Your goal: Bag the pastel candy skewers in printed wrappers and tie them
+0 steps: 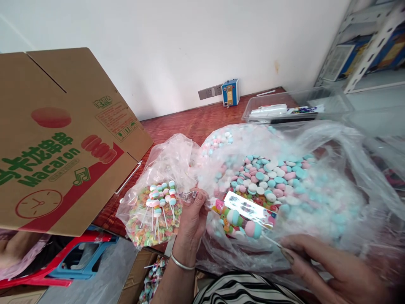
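Observation:
My left hand (193, 217), with a bracelet at the wrist, pinches the end of a small clear printed wrapper (245, 207). My right hand (329, 266) is closed on the white stick of a candy skewer (249, 229), which carries pink, blue and white marshmallow pieces and gummies. The skewer lies at or in the wrapper; I cannot tell how far inside it is. Behind both hands, a large clear bag (344, 145) holds many pastel candies (268, 173). Left of my left hand, several candy skewers (161, 198) rest on a bag of colourful gummies (142, 228).
A cardboard carton (69, 139) stands at the left. At the back are a clear plastic tray (253, 105) with white rolls and a small blue box (230, 93) by the wall. Below the table edge are wrapped candies (153, 278) and a blue-red stool (79, 261).

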`<state>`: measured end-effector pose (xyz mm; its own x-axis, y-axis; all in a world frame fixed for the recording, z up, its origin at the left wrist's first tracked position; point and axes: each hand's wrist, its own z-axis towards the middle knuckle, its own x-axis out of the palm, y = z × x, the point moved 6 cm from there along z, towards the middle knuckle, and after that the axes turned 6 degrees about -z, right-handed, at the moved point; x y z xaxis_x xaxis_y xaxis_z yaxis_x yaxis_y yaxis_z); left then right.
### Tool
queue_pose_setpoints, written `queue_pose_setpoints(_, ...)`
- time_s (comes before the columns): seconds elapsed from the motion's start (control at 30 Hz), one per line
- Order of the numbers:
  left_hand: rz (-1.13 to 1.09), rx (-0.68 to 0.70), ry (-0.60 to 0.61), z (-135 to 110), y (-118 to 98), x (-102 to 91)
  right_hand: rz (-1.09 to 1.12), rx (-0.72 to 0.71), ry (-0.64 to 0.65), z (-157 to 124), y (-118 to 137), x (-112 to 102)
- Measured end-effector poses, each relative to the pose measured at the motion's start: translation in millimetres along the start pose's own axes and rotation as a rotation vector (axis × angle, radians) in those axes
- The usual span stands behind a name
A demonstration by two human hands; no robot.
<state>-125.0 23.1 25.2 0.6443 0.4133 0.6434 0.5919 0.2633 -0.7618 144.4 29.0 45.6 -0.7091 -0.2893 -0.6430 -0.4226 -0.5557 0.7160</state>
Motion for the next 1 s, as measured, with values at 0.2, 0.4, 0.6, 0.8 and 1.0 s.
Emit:
queue_pose_setpoints(0.2,-0.136,-0.112,0.045,0.3,14.4,17.8,0.697,0.500,0.244,-13.8,-7.1,51.7)
queue_pose_setpoints(0.4,-0.437,-0.274,0.002,0.1,38.2,36.8,1.208,0.752,0.236,-18.9,9.0,91.0)
queue_pose_setpoints(0.6,-0.507,-0.393,-0.133,-2.2,60.7,46.9,0.983,0.636,0.190,-16.5,0.9,96.7)
queue_pose_setpoints(0.8,-0.421,-0.440,-0.276,-7.0,63.8,54.3,-0.110,-0.063,-0.203,-5.8,6.0,56.8)
queue_pose_setpoints(1.0,-0.375,-0.424,-0.379,-7.9,67.6,51.3,-0.589,-0.397,-0.296,-8.3,15.2,55.9)
